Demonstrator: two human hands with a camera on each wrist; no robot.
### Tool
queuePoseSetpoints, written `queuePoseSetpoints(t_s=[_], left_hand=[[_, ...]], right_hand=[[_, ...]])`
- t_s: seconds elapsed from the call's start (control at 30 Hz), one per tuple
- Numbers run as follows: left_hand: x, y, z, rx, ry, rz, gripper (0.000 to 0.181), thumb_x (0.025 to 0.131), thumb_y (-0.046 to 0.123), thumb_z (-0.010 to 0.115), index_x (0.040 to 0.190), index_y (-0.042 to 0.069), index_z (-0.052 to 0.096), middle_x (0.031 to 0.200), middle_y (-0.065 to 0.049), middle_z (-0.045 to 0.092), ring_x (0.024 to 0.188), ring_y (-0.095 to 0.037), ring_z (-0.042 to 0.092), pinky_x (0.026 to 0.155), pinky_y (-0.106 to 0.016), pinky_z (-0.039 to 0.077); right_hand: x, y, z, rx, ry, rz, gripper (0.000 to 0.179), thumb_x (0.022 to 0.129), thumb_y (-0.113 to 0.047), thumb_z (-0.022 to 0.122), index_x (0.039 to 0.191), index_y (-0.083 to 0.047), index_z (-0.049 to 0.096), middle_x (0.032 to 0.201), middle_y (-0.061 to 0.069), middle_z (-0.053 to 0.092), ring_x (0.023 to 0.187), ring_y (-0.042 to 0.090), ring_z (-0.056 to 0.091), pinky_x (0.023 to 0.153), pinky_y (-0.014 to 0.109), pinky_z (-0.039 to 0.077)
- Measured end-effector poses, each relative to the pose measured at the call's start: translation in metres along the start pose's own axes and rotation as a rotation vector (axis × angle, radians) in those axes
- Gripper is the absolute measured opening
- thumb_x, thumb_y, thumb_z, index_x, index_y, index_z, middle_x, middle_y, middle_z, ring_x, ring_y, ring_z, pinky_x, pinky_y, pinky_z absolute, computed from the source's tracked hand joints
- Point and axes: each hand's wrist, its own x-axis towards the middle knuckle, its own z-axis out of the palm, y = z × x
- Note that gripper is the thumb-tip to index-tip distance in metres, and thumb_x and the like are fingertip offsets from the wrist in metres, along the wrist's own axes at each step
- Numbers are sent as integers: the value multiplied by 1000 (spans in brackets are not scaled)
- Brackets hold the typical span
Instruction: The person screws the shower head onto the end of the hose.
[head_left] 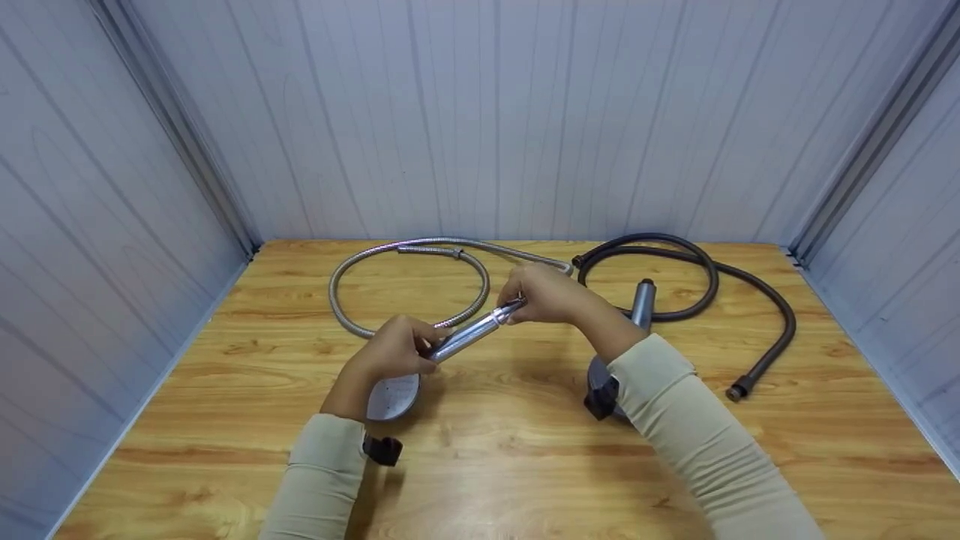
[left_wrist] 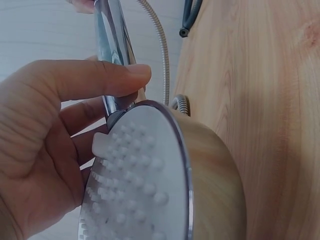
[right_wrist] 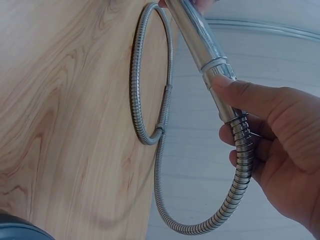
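My left hand (head_left: 394,349) grips the chrome shower head (left_wrist: 145,170) by the neck of its handle, thumb across the front. The white nozzle face tilts downward, close over the table in the head view. At the handle's other end, my right hand (right_wrist: 285,135) pinches the connector (right_wrist: 225,95) of the silver metal hose (right_wrist: 243,155) between thumb and fingers. The connector sits in line against the handle end. From there the hose hangs in a curve and runs back to a loop on the table.
A second, grey shower head (head_left: 643,304) lies to the right, partly hidden by my right forearm. Behind it a dark hose (head_left: 780,307) is coiled, one end toward the right front. The wooden table (head_left: 495,480) is walled by white panels (head_left: 465,120) at the back and sides.
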Motion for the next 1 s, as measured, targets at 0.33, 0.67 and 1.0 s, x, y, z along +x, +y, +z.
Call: queuePoseSetpoints(t_s=[0.33, 0.67, 1.0], left_hand=[[1, -2, 2, -4, -10, 8, 52, 73, -7, 79, 122, 7, 68, 97, -8, 73, 82, -18, 67, 69, -32, 56], [-1, -4, 0, -66, -13, 17, 52, 73, -10, 78, 121, 6, 68, 93, -7, 73, 78, -18, 66, 67, -32, 56], [0, -2, 1, -52, -18, 5, 51, 72, -9, 79, 121, 5, 68, 90, -6, 73, 79, -18, 65, 69, -33, 56]], right_hand=[[-2, -1, 2, -12, 15, -1, 18, 77, -8, 82, 94, -5, 78, 85, 4, 63, 79, 20, 56, 71, 34, 49], [-3, 2, 4, -1, 25, -59, 18, 76, -6, 82, 94, -6, 78, 84, 4, 63, 76, 18, 56, 68, 32, 47], [-3, 3, 5, 11, -18, -44, 17, 79, -11, 81, 95, -5, 78, 84, 5, 62, 73, 14, 50, 64, 28, 43]])
